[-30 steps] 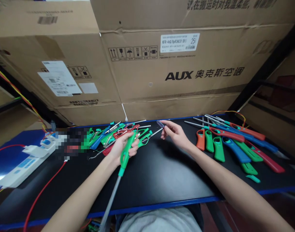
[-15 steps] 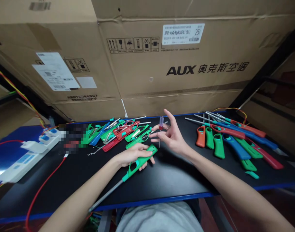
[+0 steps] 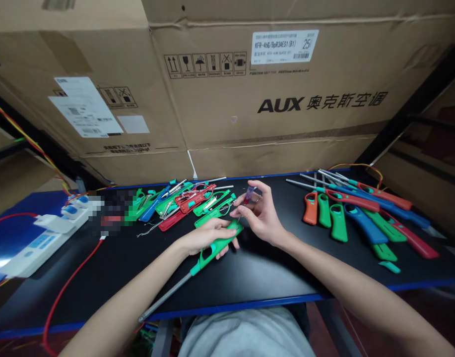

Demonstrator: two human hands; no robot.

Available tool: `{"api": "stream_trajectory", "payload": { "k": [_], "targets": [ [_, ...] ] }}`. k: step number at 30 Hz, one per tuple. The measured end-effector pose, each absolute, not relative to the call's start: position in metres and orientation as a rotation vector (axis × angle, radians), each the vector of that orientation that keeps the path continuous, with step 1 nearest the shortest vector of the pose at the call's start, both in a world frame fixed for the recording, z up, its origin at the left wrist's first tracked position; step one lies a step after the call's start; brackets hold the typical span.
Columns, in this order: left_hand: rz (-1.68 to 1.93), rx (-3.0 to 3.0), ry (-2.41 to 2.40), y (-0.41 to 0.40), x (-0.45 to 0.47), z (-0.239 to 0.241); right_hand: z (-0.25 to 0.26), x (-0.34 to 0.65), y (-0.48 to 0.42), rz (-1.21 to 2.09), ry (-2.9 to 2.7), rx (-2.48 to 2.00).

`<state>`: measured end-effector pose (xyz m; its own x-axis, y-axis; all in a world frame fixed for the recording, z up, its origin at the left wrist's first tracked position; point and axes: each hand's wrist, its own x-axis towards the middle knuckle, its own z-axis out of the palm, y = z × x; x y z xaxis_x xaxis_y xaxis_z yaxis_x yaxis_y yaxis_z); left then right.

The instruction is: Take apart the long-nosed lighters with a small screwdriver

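Note:
My left hand (image 3: 211,235) is closed around the handle of a green long-nosed gas lighter (image 3: 212,252), whose metal tube slants down to the left toward the table's front edge. My right hand (image 3: 263,213) grips a small screwdriver (image 3: 249,193) with a clear purple-and-red handle. Its thin shaft points down at the end of the lighter's handle; whether the tip sits in a screw is too small to tell. Behind my left hand lies a heap of opened lighter parts, with a red shell (image 3: 179,218) and a green shell (image 3: 212,216) among them.
Several whole lighters lie at the right, including a blue one (image 3: 364,223) and an orange one (image 3: 310,208). A white power strip (image 3: 44,243) and a red cable (image 3: 69,285) are at the left. A large cardboard box (image 3: 212,124) stands along the table's back.
My right hand has tilted the screwdriver and brought its shaft onto the lighter's handle, and its raised index finger has curled to the screwdriver handle. My left hand keeps the lighter nearly still.

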<state>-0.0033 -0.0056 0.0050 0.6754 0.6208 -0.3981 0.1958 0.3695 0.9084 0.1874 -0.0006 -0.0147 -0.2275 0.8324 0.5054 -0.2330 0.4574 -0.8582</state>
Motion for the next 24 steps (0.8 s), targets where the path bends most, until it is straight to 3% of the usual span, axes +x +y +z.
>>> {"api": "stream_trajectory", "payload": {
  "k": [16,24],
  "targets": [
    [0.438,1.218,0.85,-0.006,-0.002,-0.005,-0.026,0.186,-0.004,0.618,-1.639,-0.574],
    [0.439,1.254,0.86,-0.009,0.002,-0.001,0.001,0.195,-0.008,0.34,-1.588,-0.631]
  ]
}}
